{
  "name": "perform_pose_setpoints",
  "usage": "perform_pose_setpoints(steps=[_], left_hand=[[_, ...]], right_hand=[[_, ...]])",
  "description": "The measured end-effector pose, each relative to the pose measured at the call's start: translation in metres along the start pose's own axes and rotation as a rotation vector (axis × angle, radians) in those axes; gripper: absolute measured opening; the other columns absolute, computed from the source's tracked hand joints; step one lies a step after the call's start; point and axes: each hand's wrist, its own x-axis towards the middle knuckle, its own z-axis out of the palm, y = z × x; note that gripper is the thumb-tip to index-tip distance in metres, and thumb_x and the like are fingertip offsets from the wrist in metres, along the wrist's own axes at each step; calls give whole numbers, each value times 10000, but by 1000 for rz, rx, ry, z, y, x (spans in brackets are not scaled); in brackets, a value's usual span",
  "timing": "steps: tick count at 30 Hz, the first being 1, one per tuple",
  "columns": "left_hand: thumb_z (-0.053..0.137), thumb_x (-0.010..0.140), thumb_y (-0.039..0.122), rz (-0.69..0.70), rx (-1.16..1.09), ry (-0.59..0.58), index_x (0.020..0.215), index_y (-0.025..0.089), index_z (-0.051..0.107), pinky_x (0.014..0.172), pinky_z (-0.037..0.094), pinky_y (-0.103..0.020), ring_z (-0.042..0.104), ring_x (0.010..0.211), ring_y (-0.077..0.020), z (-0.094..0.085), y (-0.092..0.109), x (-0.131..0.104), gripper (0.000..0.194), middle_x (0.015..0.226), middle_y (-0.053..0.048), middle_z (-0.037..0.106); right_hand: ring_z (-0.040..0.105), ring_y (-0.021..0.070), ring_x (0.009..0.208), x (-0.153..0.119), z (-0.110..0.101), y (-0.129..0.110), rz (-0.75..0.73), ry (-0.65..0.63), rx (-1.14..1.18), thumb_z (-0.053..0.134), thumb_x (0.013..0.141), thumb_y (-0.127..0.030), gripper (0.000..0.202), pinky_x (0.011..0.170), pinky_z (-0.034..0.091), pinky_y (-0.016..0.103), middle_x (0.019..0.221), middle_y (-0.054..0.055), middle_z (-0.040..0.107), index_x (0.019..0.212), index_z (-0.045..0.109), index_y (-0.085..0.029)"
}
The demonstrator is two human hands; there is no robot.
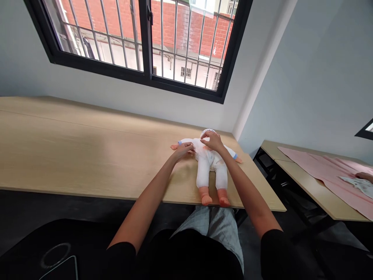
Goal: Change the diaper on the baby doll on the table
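Observation:
A baby doll [203, 169] lies on its back on the wooden table [116, 155], its head towards the window and its feet at the front edge. It wears a white top with blue cuffs, white trousers and a white cap [208, 131]. At the side of its chest, my left hand [185, 149] has its fingers closed on the edge of the top. My right hand [212, 140] is bent over the upper chest, thumb and finger curled towards each other; anything between them is too small to make out. The doll's face is hidden behind this hand.
A barred window [145, 42] is set in the wall behind the table. To the right, a second table [303, 175] bears a pink cloth [323, 165], with another person's hand [365, 177] on a patterned white cloth [358, 184]. A black seat [96, 233] stands at lower left.

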Motion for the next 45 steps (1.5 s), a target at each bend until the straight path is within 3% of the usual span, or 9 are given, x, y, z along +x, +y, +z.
perform_pose_setpoints(steps=[3, 7, 15, 23, 27, 33, 41, 43, 45], left_hand=[[762, 654, 349, -2, -13, -36, 723, 160, 603, 611, 464, -261, 605, 658, -140, 3, 1, 1, 256, 716, -12, 618], [766, 653, 336, 11, -45, -57, 707, 154, 620, 575, 435, -248, 606, 638, -141, 2, -3, 7, 239, 693, -21, 628], [784, 683, 332, 25, -109, -42, 691, 149, 637, 600, 442, -255, 560, 582, -108, -6, -11, 12, 235, 671, -16, 631], [778, 680, 381, 31, -104, -101, 693, 147, 634, 635, 454, -266, 570, 610, -121, -3, -6, 7, 275, 690, -28, 642], [725, 688, 348, 73, 51, -167, 683, 152, 640, 614, 423, -245, 551, 642, -121, 13, 3, 0, 214, 699, -13, 624], [673, 752, 404, 179, 229, -130, 685, 168, 578, 559, 341, -247, 447, 572, -109, 37, 5, -3, 263, 636, 25, 519], [694, 776, 453, 330, 319, 22, 686, 192, 574, 613, 379, -282, 472, 621, -150, 53, -1, -6, 301, 649, 6, 544], [710, 765, 438, 361, 352, 64, 724, 188, 619, 628, 380, -284, 478, 638, -153, 56, -3, -5, 269, 678, -1, 575], [719, 763, 434, 386, 380, 101, 764, 188, 652, 628, 372, -284, 467, 631, -152, 57, -5, -4, 254, 656, 11, 558]], right_hand=[[587, 222, 1180, -18, -4, 23, -71, -131, 133, 736, 809, -309, 197, 1086, 376, 374, 1147, 36, 723, 984, 771, -225], [561, 246, 1223, -33, 10, 28, 4, -194, 133, 747, 805, -344, 284, 1092, 385, 383, 1239, 46, 687, 1072, 773, -251], [318, 377, 1414, -38, 21, -7, 86, -317, -111, 697, 814, -537, 397, 1114, 184, 720, 1505, 42, 470, 1166, 721, -355], [236, 335, 1469, -45, 35, -8, 111, -294, -169, 590, 861, -511, 449, 1139, 118, 718, 1557, 43, 403, 1268, 639, -329], [236, 331, 1474, -45, 40, -6, 138, -277, -159, 583, 840, -502, 762, 1169, 135, 665, 1582, 107, 358, 1521, 357, -246], [272, 315, 1471, -48, 40, -6, 147, -232, -65, 620, 796, -437, 991, 1169, 127, 665, 1569, 144, 385, 1596, 78, -215], [319, 335, 1468, -53, 34, 2, 146, -178, 206, 739, 705, -363, 1064, 1176, 2, 679, 1564, 177, 385, 1582, 156, -213], [387, 323, 1431, -56, 28, 11, 114, -132, 394, 748, 697, -340, 1013, 1202, 108, 616, 1538, 181, 425, 1559, 235, -194], [496, 280, 1342, -60, 24, 23, 120, 41, 613, 680, 745, -328, 838, 1151, 334, 489, 1483, 159, 497, 1502, 347, -190]])
